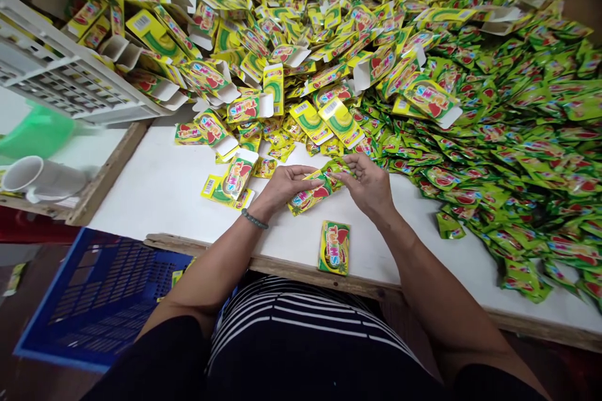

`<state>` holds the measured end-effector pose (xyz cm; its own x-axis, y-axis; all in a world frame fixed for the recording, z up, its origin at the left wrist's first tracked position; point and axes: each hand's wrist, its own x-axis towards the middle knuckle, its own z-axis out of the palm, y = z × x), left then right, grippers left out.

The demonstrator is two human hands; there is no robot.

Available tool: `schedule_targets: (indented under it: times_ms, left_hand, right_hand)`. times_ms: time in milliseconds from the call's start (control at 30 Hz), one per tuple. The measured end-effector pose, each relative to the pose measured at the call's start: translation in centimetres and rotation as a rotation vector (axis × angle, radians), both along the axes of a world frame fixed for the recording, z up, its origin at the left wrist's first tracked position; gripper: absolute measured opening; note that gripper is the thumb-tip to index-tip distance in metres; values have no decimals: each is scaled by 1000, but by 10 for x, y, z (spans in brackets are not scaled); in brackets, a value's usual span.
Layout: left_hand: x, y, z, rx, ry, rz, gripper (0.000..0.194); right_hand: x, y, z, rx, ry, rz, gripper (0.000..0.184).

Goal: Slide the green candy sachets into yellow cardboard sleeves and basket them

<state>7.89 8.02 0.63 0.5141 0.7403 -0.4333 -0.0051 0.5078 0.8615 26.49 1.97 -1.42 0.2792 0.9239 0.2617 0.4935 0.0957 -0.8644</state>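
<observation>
My left hand (286,187), with a beaded bracelet at the wrist, is closed round a small yellow candy box (308,198) printed TWINS. At the box's right end my right hand (369,185) pinches a green candy packet (335,169), which lies at the box's opening; how far inside it sits I cannot tell. A closed TWINS box (334,247) lies flat near the table's front edge, below my hands. To the left, another box (237,175) with an open end rests on a flat yellow box.
Green packets (517,138) cover the right side in a large heap. Many yellow boxes (263,31) are piled at the back and left, beside a white plastic crate (94,75). A white mug (44,177) lies at the far left, and a blue crate (108,301) stands below the wooden edge.
</observation>
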Motion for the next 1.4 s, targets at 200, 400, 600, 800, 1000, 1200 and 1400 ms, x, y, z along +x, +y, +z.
schedule_targets:
  times_ms: [200,400,600,800,1000,1200,1400]
  left_hand:
    - [0,0,-3,10,-33,32,52]
    - [-3,1,1,54,-44,-22,50]
    - [-4,1,3,66,-37,-61,47]
    - [2,0,0,90,-57,13,51]
    - [5,0,1,128,-82,64,54]
    - [4,-1,2,124,-77,60,61]
    - [0,-5,-1,233,-95,85,64]
  right_hand:
    - [-8,-1,11,43,-205,104,17]
    - [0,2,4,-105,297,142,37]
    - [-4,-1,7,-139,194,106,31]
    - [-1,-3,12,-131,170,228,28]
    - [-8,-1,10,-85,74,134,24]
    - [-14,0,5,-53,-85,127,33]
    - [-26,1,3,-95,-32,249,44]
